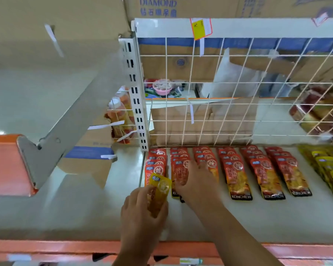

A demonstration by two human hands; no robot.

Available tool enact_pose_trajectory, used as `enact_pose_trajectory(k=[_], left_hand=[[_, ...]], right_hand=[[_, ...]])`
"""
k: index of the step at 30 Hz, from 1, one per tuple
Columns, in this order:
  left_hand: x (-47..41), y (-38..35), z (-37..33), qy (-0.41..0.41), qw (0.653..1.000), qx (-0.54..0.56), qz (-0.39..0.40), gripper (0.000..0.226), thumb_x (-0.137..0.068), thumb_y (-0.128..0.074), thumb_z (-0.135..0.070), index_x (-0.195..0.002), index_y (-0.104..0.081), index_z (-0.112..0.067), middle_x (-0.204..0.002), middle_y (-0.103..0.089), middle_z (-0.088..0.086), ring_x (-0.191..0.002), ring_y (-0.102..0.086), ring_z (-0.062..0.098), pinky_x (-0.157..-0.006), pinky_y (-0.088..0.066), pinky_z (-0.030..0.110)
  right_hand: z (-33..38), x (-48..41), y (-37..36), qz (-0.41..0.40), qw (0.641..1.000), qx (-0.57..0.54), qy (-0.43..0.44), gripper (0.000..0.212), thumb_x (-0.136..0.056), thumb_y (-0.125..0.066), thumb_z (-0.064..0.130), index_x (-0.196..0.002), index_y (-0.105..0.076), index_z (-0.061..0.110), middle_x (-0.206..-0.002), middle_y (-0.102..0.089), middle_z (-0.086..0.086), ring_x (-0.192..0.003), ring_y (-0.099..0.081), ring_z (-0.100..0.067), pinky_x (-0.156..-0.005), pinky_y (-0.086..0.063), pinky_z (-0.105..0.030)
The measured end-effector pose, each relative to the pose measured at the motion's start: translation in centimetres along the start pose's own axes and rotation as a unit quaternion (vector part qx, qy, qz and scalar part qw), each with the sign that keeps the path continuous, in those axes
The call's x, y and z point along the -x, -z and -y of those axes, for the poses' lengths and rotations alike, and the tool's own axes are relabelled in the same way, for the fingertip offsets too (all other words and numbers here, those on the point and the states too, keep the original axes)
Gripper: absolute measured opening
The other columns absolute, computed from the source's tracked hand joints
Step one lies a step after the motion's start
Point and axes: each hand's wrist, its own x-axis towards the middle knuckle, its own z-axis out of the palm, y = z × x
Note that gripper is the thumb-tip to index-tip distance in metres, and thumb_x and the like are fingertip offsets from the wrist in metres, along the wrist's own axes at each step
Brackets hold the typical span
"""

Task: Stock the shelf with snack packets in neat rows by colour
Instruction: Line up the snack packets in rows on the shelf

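- White shelf [258,217] w/ wire-mesh back [238,120] — six rows of red packets [236,175] run near to far; yellow rows [327,166] at right edge.
- Left grip [142,208] curled round one yellow packet [160,185], at near end of leftmost red row.
- Right grip [198,181] wide — fingers flat on 2nd & 3rd red rows.

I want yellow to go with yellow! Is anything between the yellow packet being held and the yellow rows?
Yes. The left hand holds the yellow packet at the left end of the shelf; the yellow rows lie far right. Between them lie the red rows, flat, and the right hand resting on them. Lifting over probably works.
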Motion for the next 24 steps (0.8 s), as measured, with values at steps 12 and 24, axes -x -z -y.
enact_pose_trajectory(k=[12, 24], left_hand=[[-0.2, 0.2, 0.2, 0.0, 0.999, 0.033, 0.043, 0.052, -0.077, -0.083, -0.043, -0.121, -0.06, -0.031, -0.11, -0.061, -0.008, -0.094, -0.052, 0.012, -0.082, -0.049, 0.038], [0.1, 0.2, 0.1, -0.01, 0.998, 0.034, 0.047, 0.055, -0.078, -0.057, -0.067, -0.124, -0.055, -0.035, -0.114, -0.06, -0.012, -0.099, -0.054, 0.01, -0.086, -0.052, 0.04]], right_hand=[[2.3, 0.5, -0.7, 0.021, 0.998, 0.028, -0.047, 0.057, -0.087, -0.064, 0.043, -0.132, -0.038, 0.019, -0.126, -0.041, -0.012, -0.107, -0.057, -0.032, -0.088, -0.054, -0.042], [2.1, 0.5, -1.6, 0.019, 0.998, 0.032, -0.051, 0.058, -0.086, -0.066, 0.023, -0.135, -0.035, 0.022, -0.131, -0.038, -0.011, -0.107, -0.058, -0.03, -0.087, -0.054, -0.038]])
